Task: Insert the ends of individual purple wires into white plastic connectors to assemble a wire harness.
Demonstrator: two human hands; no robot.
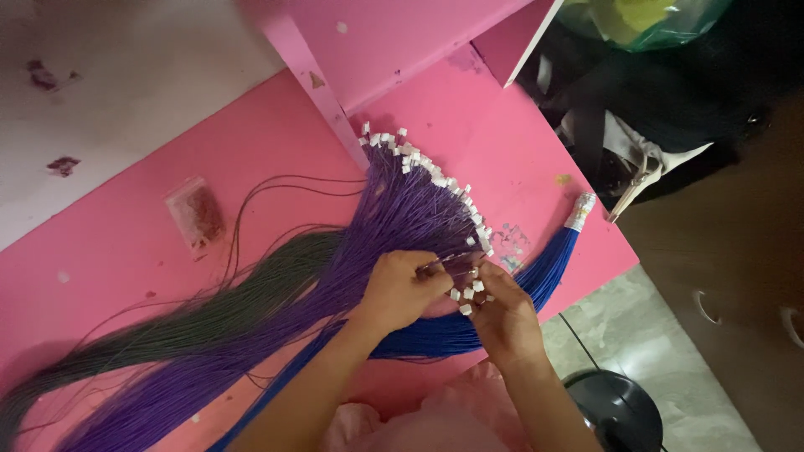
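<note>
Both hands are working close together at the near edge of the pink table (167,276). The left hand (400,289) is curling its fingers around a few thin purple wires, pinching them near their tips. The right hand (501,314) is sitting just beside it, fingers bent inward, touching a small cluster of white connectors (466,295) at those wire ends; whether it is gripping any one of them I cannot tell. The two hands are nearly touching.

The wires are coming from a large purple wire bundle (394,218), which is fanning out across the table top above the hands, each strand ending in a small white connector along an arc (435,172). The bundle's long tail is running off toward the near left corner.

A blue wire bundle (544,272) is lying under and to the right of the hands, its far end wrapped in pale tape (580,211). A dark green wire bundle (209,314) is lying left of the purple one, with loose strands looping out.

A small clear bag (195,214) with reddish-brown contents is resting on the table, well apart to the left. A pink upright panel (318,92) is standing at the table's far side. A round black object (615,410) is sitting on the floor at lower right.
</note>
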